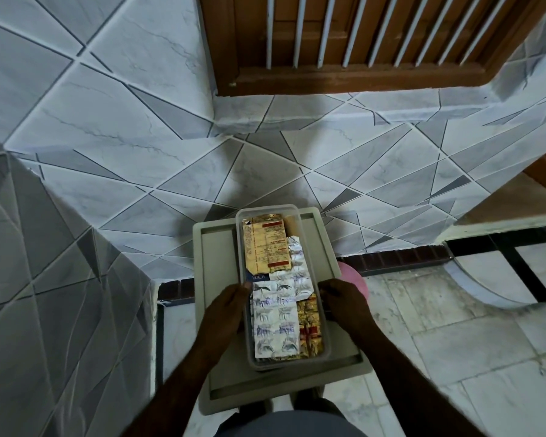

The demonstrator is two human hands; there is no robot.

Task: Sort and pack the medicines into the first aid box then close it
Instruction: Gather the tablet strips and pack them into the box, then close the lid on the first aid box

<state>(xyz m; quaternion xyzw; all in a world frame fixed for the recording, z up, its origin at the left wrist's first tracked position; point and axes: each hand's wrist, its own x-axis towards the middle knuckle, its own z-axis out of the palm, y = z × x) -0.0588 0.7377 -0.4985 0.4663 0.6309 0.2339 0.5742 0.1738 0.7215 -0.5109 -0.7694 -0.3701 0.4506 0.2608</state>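
A clear plastic first aid box [267,209] lies lengthwise on a grey stool top [219,260]. It is filled with medicines: a yellow printed packet [267,244] at the far end, silver blister strips [276,323] near me, and a gold strip [311,326] along the right side. My left hand [230,305] grips the box's left wall with curled fingers, the thumb at the rim. My right hand [344,302] grips the right wall in the same way. I cannot tell whether a clear lid covers the box.
The stool stands against a tiled grey-white wall corner. A pink round object [358,280] peeks out behind the stool's right edge. A wooden door frame [344,77] is above, and pale floor tiles [454,342] spread to the right.
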